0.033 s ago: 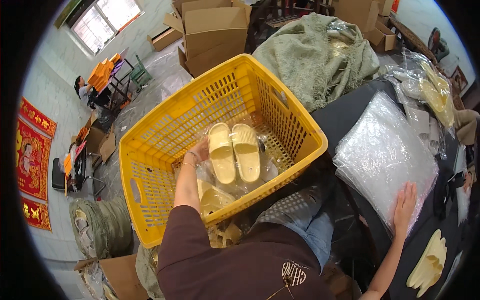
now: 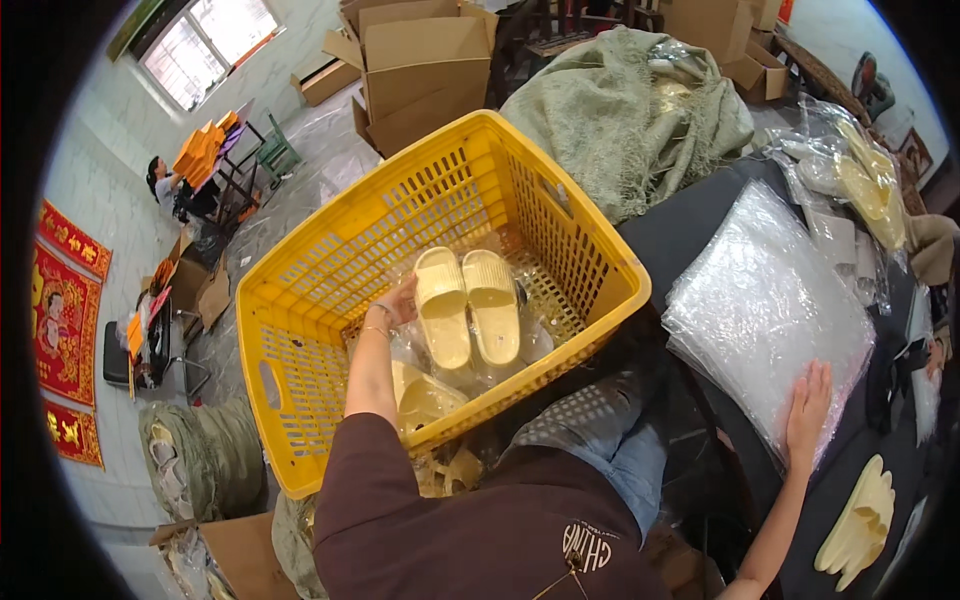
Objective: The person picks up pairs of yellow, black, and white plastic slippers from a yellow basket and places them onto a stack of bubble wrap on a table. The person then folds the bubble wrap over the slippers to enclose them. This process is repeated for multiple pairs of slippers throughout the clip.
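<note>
Inside a yellow plastic basket (image 2: 282, 283), a pair of pale yellow slippers (image 2: 493, 318) in clear plastic lies tilted, toes toward the far side. My left hand (image 2: 399, 300) is at the left edge of this pair, its fingers curled against the wrapping and partly hidden behind the slipper. Another pale yellow slipper (image 2: 428, 395) in plastic lies beneath, nearer to me. On the dark table to the right, my right hand (image 2: 807, 412) rests flat, fingers extended, on the near edge of a stack of clear plastic bags (image 2: 765, 310).
A loose yellow slipper pair (image 2: 858, 525) lies at the table's near right. Bagged slippers (image 2: 865, 190) sit at its far end. A green woven sack (image 2: 630, 120) and an open cardboard box (image 2: 425, 75) stand beyond the basket. A person (image 2: 165, 180) is far left.
The whole view has shifted very slightly. Both hands keep about the same places, the left at the slippers and the right on the bags.
</note>
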Demonstrator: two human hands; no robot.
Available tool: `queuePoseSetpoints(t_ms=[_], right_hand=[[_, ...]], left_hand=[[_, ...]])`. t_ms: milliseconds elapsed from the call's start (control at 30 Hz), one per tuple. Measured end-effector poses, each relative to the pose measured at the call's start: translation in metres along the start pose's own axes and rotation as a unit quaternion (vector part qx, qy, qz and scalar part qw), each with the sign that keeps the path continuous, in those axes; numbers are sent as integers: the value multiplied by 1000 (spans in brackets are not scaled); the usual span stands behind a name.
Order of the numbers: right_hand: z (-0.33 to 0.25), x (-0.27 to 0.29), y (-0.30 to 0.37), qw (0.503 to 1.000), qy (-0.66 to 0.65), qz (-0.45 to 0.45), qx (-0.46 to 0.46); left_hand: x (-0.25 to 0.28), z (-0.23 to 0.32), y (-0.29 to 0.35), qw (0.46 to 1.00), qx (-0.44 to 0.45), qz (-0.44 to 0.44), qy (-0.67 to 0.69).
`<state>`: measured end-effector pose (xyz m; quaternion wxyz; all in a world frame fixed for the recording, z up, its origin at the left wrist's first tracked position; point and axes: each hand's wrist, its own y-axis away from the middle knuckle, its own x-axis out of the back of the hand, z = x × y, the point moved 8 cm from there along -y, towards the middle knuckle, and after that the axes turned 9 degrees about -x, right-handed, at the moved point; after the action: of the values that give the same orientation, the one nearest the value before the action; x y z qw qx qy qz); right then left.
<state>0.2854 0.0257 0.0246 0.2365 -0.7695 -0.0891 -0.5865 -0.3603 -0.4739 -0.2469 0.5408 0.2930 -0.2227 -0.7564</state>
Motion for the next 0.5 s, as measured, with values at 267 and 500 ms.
queuePoseSetpoints(t_ms=[267, 500], right_hand=[[5, -5, -2, 1000, 5, 24, 7], [7, -3, 1, 999, -4, 38, 2]], left_hand=[[-48, 56, 21, 960, -85, -62, -259], [-109, 156, 93, 935, -177, -42, -305]])
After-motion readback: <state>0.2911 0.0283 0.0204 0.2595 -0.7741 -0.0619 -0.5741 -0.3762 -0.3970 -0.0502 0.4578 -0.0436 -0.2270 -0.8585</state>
